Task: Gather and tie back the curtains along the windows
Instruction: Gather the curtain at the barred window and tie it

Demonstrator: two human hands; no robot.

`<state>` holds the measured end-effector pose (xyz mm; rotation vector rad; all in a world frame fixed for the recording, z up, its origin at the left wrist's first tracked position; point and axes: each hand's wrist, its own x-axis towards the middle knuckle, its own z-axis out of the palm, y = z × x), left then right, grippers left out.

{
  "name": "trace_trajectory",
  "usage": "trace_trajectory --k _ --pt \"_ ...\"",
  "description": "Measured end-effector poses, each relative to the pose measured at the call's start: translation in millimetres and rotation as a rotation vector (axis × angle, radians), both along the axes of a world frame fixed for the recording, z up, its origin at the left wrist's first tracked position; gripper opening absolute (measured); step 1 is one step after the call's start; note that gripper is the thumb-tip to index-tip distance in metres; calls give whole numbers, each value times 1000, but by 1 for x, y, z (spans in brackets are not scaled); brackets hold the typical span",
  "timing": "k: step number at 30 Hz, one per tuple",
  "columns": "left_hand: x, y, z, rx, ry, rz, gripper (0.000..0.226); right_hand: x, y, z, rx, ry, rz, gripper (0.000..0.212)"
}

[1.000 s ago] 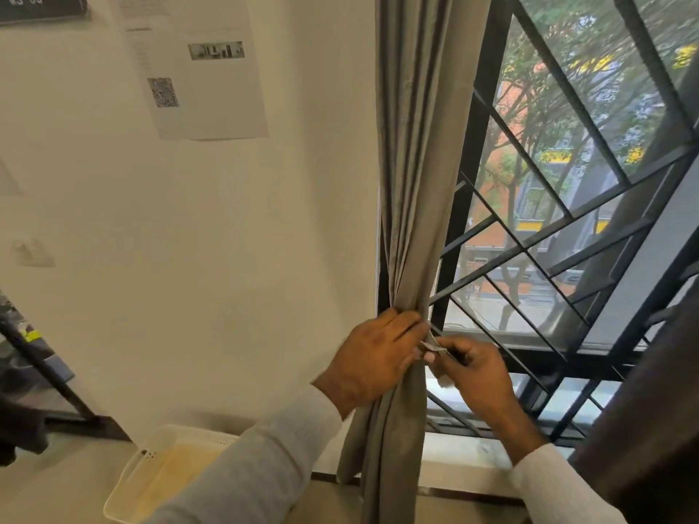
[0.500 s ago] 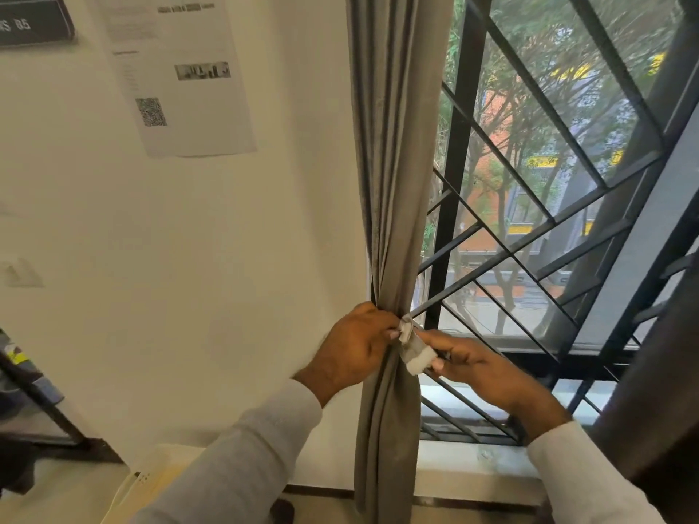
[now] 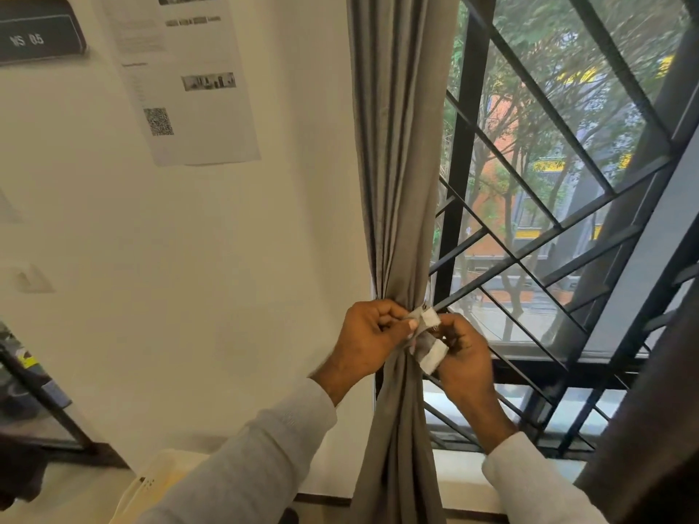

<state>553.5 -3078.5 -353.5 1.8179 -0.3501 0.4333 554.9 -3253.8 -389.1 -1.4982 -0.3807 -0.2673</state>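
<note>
A grey curtain hangs gathered into a narrow bundle at the left edge of the window. Around its waist runs a grey tie-back strap with white patches at its ends. My left hand pinches one strap end against the front of the bundle. My right hand holds the other end, whose white patch faces me just right of the bundle. The two ends overlap between my fingers. The back of the strap is hidden behind the fabric.
A black metal window grille stands right behind the curtain, with a white sill below. A second, darker curtain hangs at the far right. A white wall with a paper notice lies left; a white plastic basket sits below.
The strap's white-patched ends have come out from behind the bundle to its front, and my hands have closed together over them. The view has tilted up slightly.
</note>
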Motion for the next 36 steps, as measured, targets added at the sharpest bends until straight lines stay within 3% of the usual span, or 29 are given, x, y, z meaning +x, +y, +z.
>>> trace_trajectory --k 8,10,12,16,22,25,32,36 --pt "14 1 10 32 53 170 9 -12 -10 10 -318 -336 -106 35" --pt "16 2 13 78 43 150 11 -11 -13 12 -333 -353 -105 23" --pt "17 3 14 154 45 97 9 -9 -16 17 -310 -309 -100 10" --pt "18 5 20 292 7 -36 5 -2 -20 33 -349 -298 -118 12" --pt "22 14 25 354 50 -230 17 9 -22 38 -328 -278 -124 6" --pt "20 19 23 297 118 -351 21 17 -24 39 -299 -217 -159 18" --pt "21 16 16 252 -14 -195 4 22 -28 55 -230 17 11 29" --pt "20 19 14 284 -89 -139 11 20 -32 60 -287 34 23 30"
